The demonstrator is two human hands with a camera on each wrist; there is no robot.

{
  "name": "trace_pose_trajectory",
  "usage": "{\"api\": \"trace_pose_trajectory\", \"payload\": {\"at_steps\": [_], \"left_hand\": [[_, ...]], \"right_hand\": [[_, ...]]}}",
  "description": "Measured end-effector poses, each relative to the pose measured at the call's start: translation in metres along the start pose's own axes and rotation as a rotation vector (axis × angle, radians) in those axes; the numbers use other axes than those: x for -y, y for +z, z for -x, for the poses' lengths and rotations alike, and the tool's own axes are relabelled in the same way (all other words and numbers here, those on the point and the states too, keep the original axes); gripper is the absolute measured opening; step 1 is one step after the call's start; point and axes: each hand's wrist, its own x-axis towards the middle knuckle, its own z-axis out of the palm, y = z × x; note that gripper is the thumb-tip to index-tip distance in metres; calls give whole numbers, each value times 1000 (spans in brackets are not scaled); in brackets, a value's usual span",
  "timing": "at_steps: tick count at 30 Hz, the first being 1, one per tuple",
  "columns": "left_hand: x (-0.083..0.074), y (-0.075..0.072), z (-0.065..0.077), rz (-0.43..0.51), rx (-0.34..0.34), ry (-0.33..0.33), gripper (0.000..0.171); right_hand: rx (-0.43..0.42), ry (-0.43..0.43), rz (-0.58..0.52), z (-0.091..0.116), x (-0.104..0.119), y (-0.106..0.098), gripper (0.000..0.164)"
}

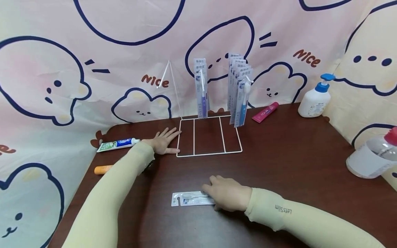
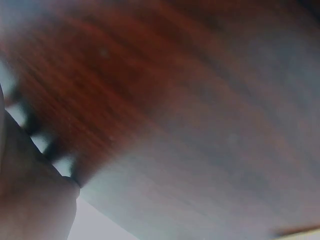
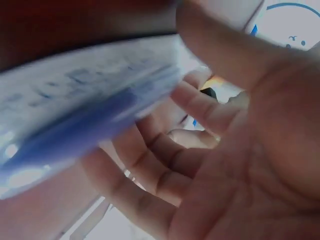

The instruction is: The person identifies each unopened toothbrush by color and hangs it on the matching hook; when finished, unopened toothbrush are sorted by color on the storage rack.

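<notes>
A toothbrush in its clear package [image 1: 193, 198] lies over the near middle of the table, its hole-punched end to the left. My right hand [image 1: 231, 193] holds the other end between thumb and fingers. In the right wrist view the package [image 3: 90, 115] shows a blue or purple handle, blurred. Farther back, a white wire display rack [image 1: 209, 154] stands with packaged toothbrushes hanging from its hooks. My left hand [image 1: 162, 140] rests flat with spread fingers at the left side of the rack's base. Only part of the left hand [image 2: 37, 200] appears in its wrist view.
Left of the rack lie a white-green-blue toothpaste tube [image 1: 118, 144] and an orange tube [image 1: 103, 169], partly behind the left sleeve. A pink tube [image 1: 265, 112], a white pump bottle [image 1: 314, 100] and a clear red-topped bottle [image 1: 370, 158] are on the right. A patterned cloth hangs behind.
</notes>
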Motion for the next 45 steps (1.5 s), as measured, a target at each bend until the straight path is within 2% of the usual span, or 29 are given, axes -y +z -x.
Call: {"api": "trace_pose_trajectory", "payload": {"at_steps": [5,8,11,17,19,21,26,35,40,45], "left_hand": [[3,3,2,6,3,-12,96],[4,5,4,19,2,-11,95],[5,6,6,25,10,-12,93],[7,6,7,26,0,11,93],[8,6,6,21,-3,14,93],[8,7,4,21,6,4,94],[5,7,4,28,17,-8,95],[0,3,2,15,0,-3,93],[-1,0,1,10,13,1,94],[-3,-2,3,8,23,-17,94]], "right_hand": [[-4,20,6,7,-5,2,40],[-39,33,-24,10,-11,-2,32],[-164,55,-119,11,-22,-9,21],[-483,162,-454,7,-43,-53,18],[-554,190,-528,5,-48,-69,19],[-584,215,-603,3,-51,-82,23],[-588,282,-711,-5,-58,-98,32],[-626,325,-731,-24,-72,-97,37],[-586,352,-769,-35,-81,-96,42],[-548,371,-751,-60,-93,-100,37]]}}
